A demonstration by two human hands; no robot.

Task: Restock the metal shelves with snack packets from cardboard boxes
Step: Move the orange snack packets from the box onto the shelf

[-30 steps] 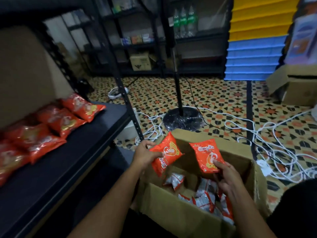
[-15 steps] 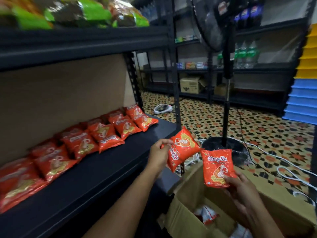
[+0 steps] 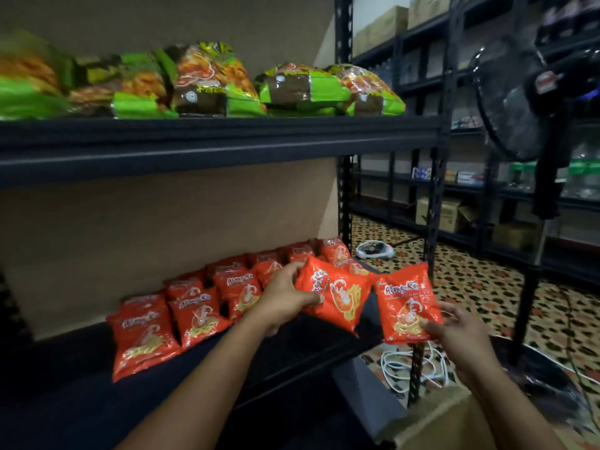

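- While both hands are up at the lower dark metal shelf (image 3: 292,352), each grips one orange foil snack packet: left hand (image 3: 285,300) pinches a tilted packet (image 3: 334,293) over the shelf's right end; right hand (image 3: 461,332) holds an upright packet (image 3: 407,306) just past the corner post (image 3: 431,222).
- Shelf front strip bare; about ten matching orange packets (image 3: 194,313) line the back.
- Brown cardboard box corner (image 3: 448,417) at lower right.
- Green-and-orange snack bags (image 3: 207,82), roughly six, on the upper shelf (image 3: 227,138).
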